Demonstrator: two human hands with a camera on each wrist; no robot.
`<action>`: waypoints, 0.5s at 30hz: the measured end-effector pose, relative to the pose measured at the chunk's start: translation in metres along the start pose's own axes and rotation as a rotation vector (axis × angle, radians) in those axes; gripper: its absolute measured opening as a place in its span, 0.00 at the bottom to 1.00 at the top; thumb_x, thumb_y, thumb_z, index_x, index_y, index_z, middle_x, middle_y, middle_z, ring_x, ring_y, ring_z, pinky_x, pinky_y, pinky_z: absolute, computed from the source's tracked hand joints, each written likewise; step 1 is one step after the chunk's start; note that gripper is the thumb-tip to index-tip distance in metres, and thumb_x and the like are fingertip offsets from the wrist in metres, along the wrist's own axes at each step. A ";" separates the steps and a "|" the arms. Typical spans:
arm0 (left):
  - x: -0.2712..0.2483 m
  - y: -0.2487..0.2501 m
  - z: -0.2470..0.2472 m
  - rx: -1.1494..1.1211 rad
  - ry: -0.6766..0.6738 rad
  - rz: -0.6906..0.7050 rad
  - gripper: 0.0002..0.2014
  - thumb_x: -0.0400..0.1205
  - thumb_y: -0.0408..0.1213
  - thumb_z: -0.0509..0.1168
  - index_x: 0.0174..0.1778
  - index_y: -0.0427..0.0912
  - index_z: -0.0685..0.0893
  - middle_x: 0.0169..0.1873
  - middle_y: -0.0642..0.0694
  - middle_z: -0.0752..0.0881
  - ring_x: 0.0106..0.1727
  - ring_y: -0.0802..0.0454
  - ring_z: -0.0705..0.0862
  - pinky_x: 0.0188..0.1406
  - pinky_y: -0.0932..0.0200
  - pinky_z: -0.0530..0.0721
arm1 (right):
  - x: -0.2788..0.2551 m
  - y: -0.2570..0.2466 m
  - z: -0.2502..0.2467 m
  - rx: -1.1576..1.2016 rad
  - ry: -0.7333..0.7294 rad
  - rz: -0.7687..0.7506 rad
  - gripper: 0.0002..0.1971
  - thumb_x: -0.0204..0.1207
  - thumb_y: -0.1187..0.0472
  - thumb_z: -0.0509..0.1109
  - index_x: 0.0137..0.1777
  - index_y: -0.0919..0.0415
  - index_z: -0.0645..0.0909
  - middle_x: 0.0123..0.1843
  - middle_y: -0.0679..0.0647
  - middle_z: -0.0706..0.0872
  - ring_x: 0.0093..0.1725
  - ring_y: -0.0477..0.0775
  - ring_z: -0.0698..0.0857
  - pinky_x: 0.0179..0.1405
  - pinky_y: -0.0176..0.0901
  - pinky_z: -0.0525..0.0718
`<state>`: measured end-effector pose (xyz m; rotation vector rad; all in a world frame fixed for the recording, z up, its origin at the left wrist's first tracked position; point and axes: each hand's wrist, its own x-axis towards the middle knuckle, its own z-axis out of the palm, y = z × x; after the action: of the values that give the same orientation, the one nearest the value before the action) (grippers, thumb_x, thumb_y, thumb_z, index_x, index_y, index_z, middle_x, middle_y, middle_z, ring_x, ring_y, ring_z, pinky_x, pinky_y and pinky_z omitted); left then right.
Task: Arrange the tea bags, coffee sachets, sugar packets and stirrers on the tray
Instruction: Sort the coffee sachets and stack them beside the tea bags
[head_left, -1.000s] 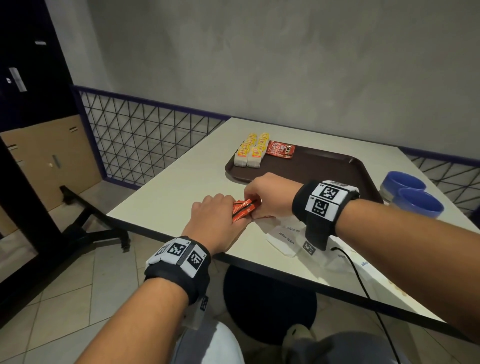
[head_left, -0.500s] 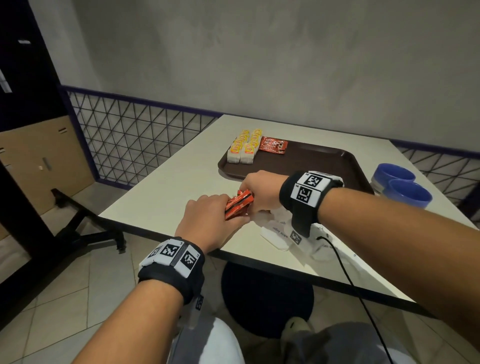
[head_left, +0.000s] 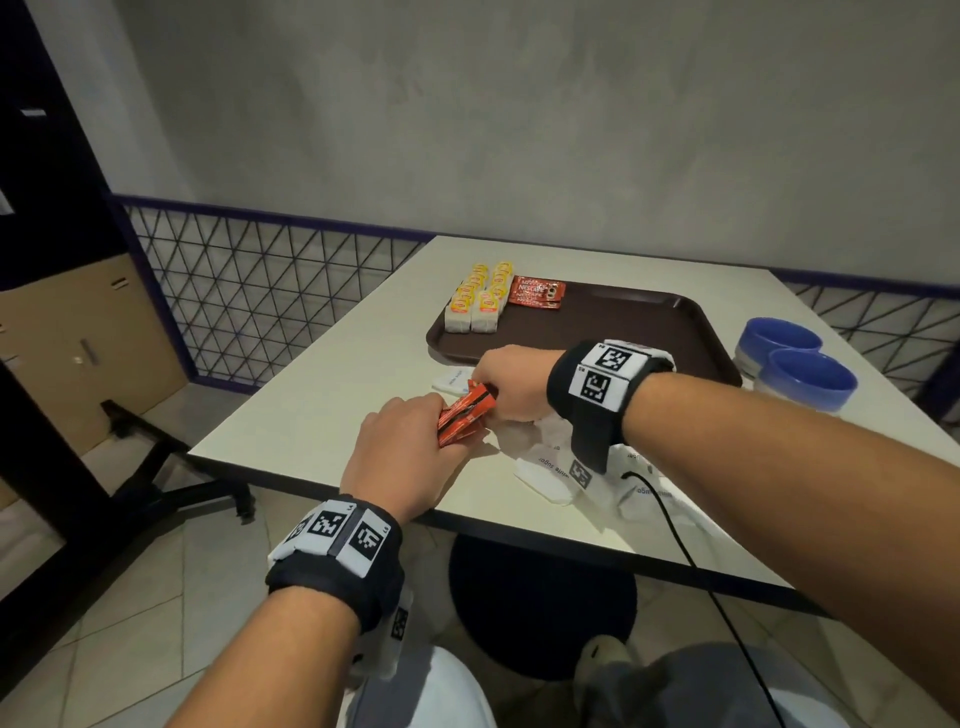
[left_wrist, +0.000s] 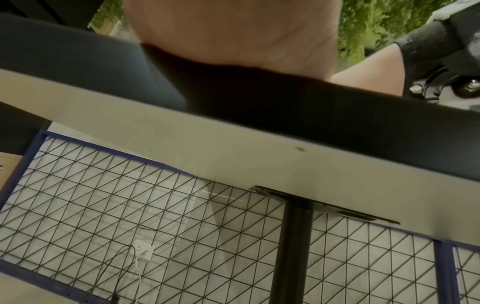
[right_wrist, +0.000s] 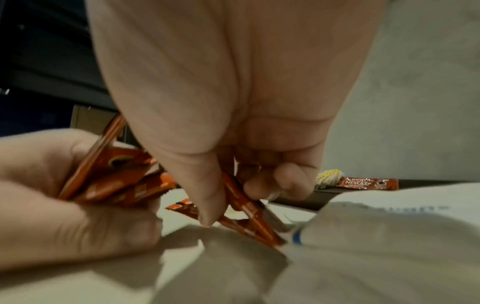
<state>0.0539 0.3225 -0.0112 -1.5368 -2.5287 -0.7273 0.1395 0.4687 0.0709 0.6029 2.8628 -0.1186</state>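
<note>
A bunch of red coffee sachets (head_left: 464, 415) stands on edge on the table in front of the brown tray (head_left: 623, 332). My left hand (head_left: 410, 441) grips the bunch's near end (right_wrist: 109, 176). My right hand (head_left: 511, 382) pinches red sachets (right_wrist: 246, 207) at the far end between thumb and fingers. On the tray's far left corner lie two rows of yellow-tagged tea bags (head_left: 478, 301) and flat red coffee sachets (head_left: 535, 292). White sugar packets (head_left: 550, 467) lie under my right wrist, one more (head_left: 454, 378) beyond the hands. The left wrist view shows only my palm and the table's underside.
Two blue bowls (head_left: 800, 369) stand right of the tray near the table's edge. A black cable (head_left: 675, 535) runs from my right wrist over the table's front edge. The wall runs behind the table, with a wire-mesh panel (head_left: 249, 312) at the left.
Both hands have stayed together on the red sachets; the bunch has tilted more upright between them. A white sugar packet now shows beyond the hands.
</note>
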 end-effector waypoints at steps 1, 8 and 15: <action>-0.001 0.000 -0.001 -0.011 0.007 0.000 0.18 0.84 0.64 0.64 0.44 0.53 0.74 0.33 0.56 0.74 0.42 0.47 0.76 0.43 0.50 0.71 | -0.003 0.003 -0.005 0.046 0.024 -0.008 0.06 0.82 0.60 0.70 0.43 0.55 0.83 0.42 0.52 0.87 0.41 0.54 0.85 0.36 0.42 0.81; -0.004 0.001 -0.002 -0.012 -0.007 -0.014 0.15 0.86 0.61 0.64 0.49 0.53 0.73 0.39 0.51 0.85 0.39 0.48 0.81 0.38 0.50 0.77 | -0.036 0.035 -0.042 1.002 0.182 0.033 0.05 0.87 0.63 0.68 0.57 0.65 0.82 0.53 0.62 0.93 0.39 0.51 0.83 0.35 0.42 0.84; -0.008 0.010 -0.009 -0.057 -0.039 -0.043 0.25 0.76 0.76 0.65 0.41 0.56 0.73 0.32 0.55 0.85 0.36 0.54 0.83 0.36 0.52 0.80 | -0.058 0.073 -0.039 1.768 0.353 0.058 0.07 0.91 0.64 0.57 0.55 0.62 0.76 0.49 0.65 0.91 0.29 0.48 0.74 0.26 0.38 0.75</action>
<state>0.0646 0.3162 -0.0026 -1.5329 -2.5989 -0.7894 0.2136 0.5178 0.1193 0.8954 2.1780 -2.7568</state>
